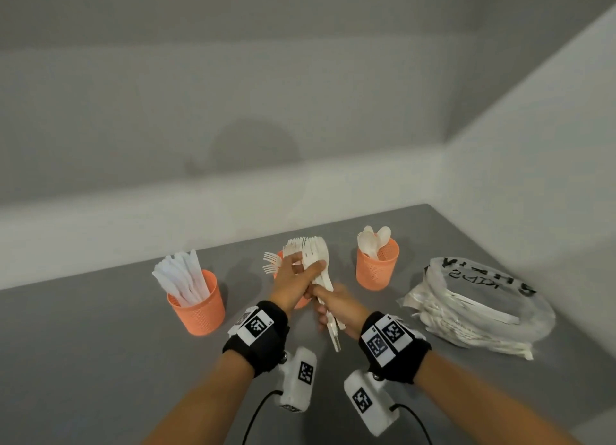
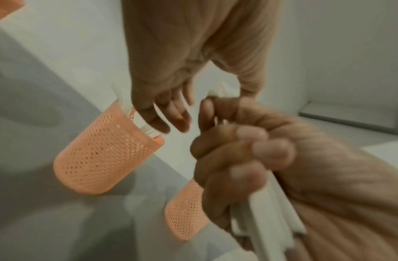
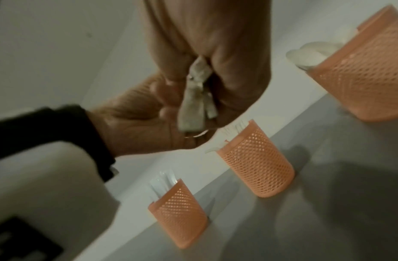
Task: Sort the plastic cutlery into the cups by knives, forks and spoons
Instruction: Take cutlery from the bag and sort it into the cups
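Across the lower half of the head view spreads a grey table [image 1: 83,344], met by pale walls above. At the right lies a clear plastic bag [image 1: 480,308] of white cutlery, its black lettering folded and unreadable. Three orange mesh cups stand in a row: the left cup [image 1: 198,308] holds knives [image 1: 181,279], the right cup [image 1: 376,267] holds spoons [image 1: 373,239], and the middle cup [image 1: 279,256] is almost wholly hidden behind the hands, with fork tines [image 1: 271,262] poking out at its left.

At the centre, the right hand [image 1: 336,306] is curled round the handles of a bundle of forks [image 1: 315,257], and the left hand [image 1: 295,283] pinches the bundle higher up, thumb over the front, near the tines. The bundle stands above the middle cup. Black wrist straps carry square black-and-white coded markers; no words can be read on them.

The left wrist view, blurred, shows what the head view does not: the right hand's fingers [image 2: 249,153] wrapped round the white handles, and the left hand's fingers hanging fairly straight beside the middle cup's [image 2: 99,155] rim. Another cup [image 2: 184,210] is partly covered by the right hand.

The right wrist view shows all three cups from the side, the nearest one [image 3: 180,219] with knives, and handle ends [image 3: 195,98] emerging from the closed fist, soft with motion blur.
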Demonstrator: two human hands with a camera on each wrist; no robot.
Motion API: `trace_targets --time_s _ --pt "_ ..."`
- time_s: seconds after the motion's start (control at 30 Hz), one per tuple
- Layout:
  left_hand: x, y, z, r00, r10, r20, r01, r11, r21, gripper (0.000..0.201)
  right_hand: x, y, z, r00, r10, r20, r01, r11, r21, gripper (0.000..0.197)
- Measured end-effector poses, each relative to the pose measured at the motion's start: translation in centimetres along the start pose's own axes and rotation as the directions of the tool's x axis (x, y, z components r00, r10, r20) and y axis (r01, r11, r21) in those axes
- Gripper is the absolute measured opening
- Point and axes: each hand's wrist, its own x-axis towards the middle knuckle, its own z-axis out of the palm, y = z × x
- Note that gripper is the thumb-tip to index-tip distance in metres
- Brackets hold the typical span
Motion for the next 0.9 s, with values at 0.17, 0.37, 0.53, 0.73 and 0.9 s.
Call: trace_targets --time_s 0.17,0.37,0.53,0.73,0.9 --pt "-0.2 -0.1 0.9 0.940 0.211 -0.269 -0.154 0.963 0.220 0.031 0.8 0.9 -1.1 0.956 -0.207 -0.207 0.160 0.962 -0.223 0.016" --pt "-0.3 -0.5 2.4 0.969 0.095 -0.228 -0.059 0.986 0.158 0.021 0.5 1.2 -1.8 0.953 -0.257 -0.164 0.220 0.952 -0.214 0.020" --pt "-0.1 -0.3 2.8 0.974 0.098 -0.206 -0.056 0.978 0.201 0.030 -0.5 0.7 -2.5 0.971 -0.214 -0.110 0.204 0.974 -0.096 0.035" --pt "0.2 -0.6 3.5 0.963 0.106 -0.248 -0.084 0.992 0.099 0.031 -0.4 1.0 -3.1 0.956 -0.249 -0.155 0.228 0.964 -0.140 0.040" --pt "-0.3 1.0 3.3 0.925 0.104 -0.366 -0.186 0.963 -0.197 0.025 -0.6 1.2 -4.6 0.936 -0.200 -0.289 0.172 0.978 -0.121 0.032"
